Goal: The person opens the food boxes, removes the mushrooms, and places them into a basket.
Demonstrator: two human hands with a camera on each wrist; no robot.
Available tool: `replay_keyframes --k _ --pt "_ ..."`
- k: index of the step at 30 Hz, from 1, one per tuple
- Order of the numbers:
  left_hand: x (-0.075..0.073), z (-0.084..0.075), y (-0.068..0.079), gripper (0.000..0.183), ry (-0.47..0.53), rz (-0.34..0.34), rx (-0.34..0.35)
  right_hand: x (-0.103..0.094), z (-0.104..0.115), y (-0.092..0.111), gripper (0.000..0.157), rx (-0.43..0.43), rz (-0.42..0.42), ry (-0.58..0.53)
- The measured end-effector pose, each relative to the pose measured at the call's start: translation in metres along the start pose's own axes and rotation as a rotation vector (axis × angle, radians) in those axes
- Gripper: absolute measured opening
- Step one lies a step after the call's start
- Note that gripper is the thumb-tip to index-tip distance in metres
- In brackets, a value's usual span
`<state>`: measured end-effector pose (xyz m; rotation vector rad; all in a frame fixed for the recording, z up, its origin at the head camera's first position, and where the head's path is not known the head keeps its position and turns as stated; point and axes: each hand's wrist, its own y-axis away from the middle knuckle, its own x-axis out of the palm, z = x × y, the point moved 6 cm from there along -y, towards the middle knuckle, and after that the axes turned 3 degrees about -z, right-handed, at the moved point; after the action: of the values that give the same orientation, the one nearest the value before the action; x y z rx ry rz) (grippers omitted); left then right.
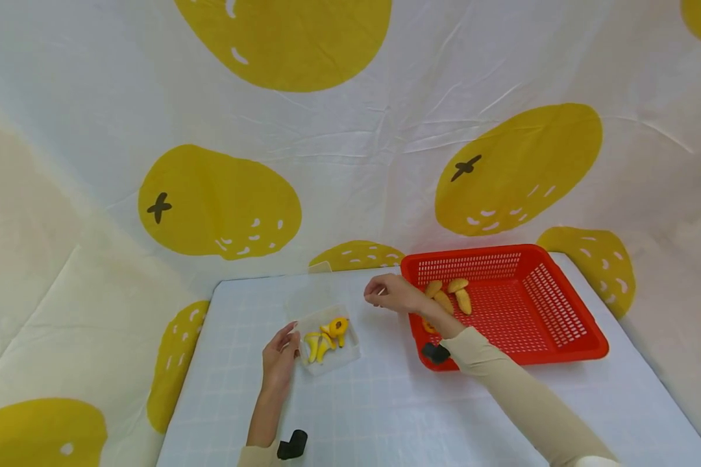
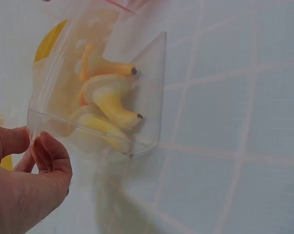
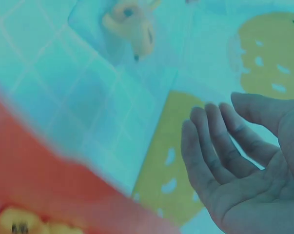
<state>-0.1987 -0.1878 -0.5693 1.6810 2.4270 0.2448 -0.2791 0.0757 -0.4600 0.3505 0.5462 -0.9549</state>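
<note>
My left hand [image 1: 279, 360] is at the left side of a clear plastic box [image 1: 327, 370]. In the left wrist view its thumb and fingers pinch the edge of the box [image 2: 159, 83]. Inside lie several yellow mushroom-shaped pieces [image 1: 339, 326] with curved stems and dark tips [image 2: 115, 109]. My right hand [image 1: 398, 294] is in the air between the box and a red plastic basket [image 1: 587, 350], its forearm crossing the basket's left side. The right wrist view shows that hand [image 3: 254, 165] holding nothing, fingers loosely bent. Several tan-yellow pieces [image 1: 463, 301] lie at the basket's left end, partly behind the forearm.
A transparent lid-like flap [image 1: 312, 295] stands behind the box. The table [image 1: 380, 402] has a pale checked cover. Behind it hangs a white cloth [image 1: 350, 188] with large yellow fruit prints, reaching the table's back edge.
</note>
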Motion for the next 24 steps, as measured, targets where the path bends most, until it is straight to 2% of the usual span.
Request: replay_keyframes --k 7,14,18,24 --pt "-0.002 0.001 -0.001 0.036 0.049 -0.008 0.001 0.029 0.014 -0.015 0.016 -0.029 0.053 0.001" --pt "-0.001 0.002 -0.003 0.035 0.03 -0.01 0.011 0.054 0.015 -0.027 0.017 -0.041 0.082 -0.016" --pt "0.0 0.001 -0.002 0.035 0.009 -0.015 0.014 0.069 0.017 -0.032 0.013 -0.077 0.113 -0.026" --pt "0.0 -0.001 0.0 0.035 0.007 -0.026 0.027 0.081 0.021 -0.037 0.012 -0.118 0.123 0.039"
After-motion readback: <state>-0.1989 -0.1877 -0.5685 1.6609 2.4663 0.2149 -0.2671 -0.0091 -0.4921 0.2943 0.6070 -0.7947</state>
